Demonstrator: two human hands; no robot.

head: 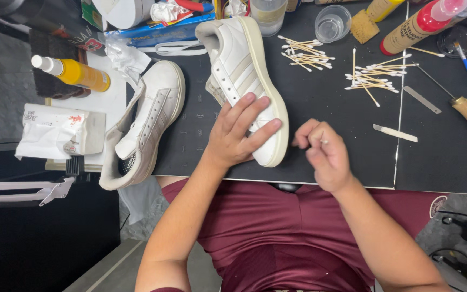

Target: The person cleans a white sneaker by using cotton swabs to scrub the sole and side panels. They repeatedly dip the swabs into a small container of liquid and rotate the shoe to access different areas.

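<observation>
Nearby, left hand [239, 132] clamped on white sneaker [247, 81], right hand [322, 154] pinching cotton swab [322, 141] (more swabs [341, 67] beyond).

- One head-worn camera looks steeply down over the person's lap onto the black work mat [325, 124].
- It sits close: both forearms and the near mat edge fill the frame.
- No second view shares the scene.

Bare black mat [341, 130] lies open between the upright sneaker [247, 75] and scattered cotton swabs [371, 78].
</observation>
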